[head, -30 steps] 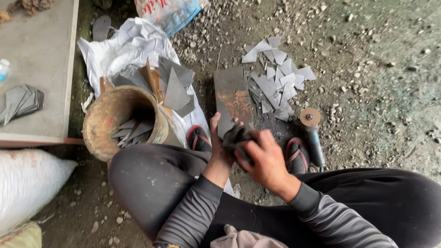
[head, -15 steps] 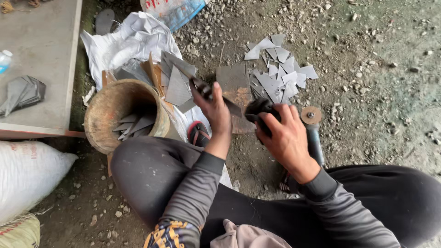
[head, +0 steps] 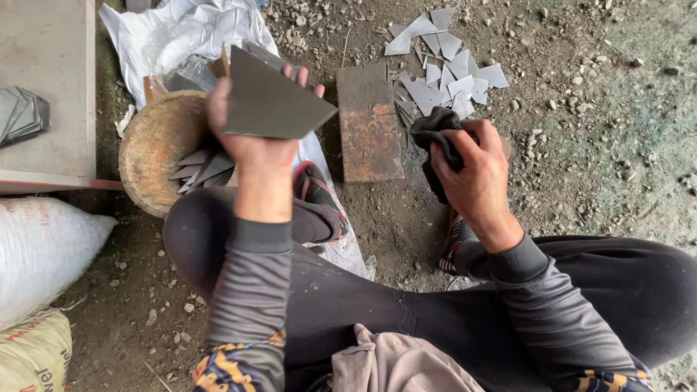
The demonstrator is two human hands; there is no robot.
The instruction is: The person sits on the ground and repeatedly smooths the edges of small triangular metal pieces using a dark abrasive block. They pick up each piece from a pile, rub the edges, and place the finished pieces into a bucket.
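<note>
The left hand (head: 250, 138) is gripping a flat grey metal piece (head: 272, 101), roughly triangular, with the fingers curling over its far edge and the thumb behind it, and is holding it up over the round rusty basin (head: 149, 149) that is sitting on the ground at the left. The right hand (head: 472, 170) is closing tightly around a crumpled black cloth (head: 434, 134), which is bunching out from the fist toward the far side; the two hands are working well apart, with the rusty rectangular steel block (head: 369, 120) lying on the dirt between them. Inside the basin more grey cut pieces (head: 200, 165) are resting in a loose fan (their number is hard to tell, since the forearm is covering part of them). Just beyond the block, to the far right, a scatter of pale grey offcuts (head: 450, 69) is lying on the gravelly ground (head: 602, 131). A crumpled white plastic sheet (head: 181, 33) is spreading out at the far left behind the basin, and a low grey desk (head: 51, 65) at the left edge is carrying a small stack of dark sheets (head: 22, 116). Near the person's left knee a white sack (head: 40, 250) is leaning against a yellowish one (head: 33, 356). The person is squatting in dark trousers, with a sandalled foot (head: 316, 189) showing just near the block.
</note>
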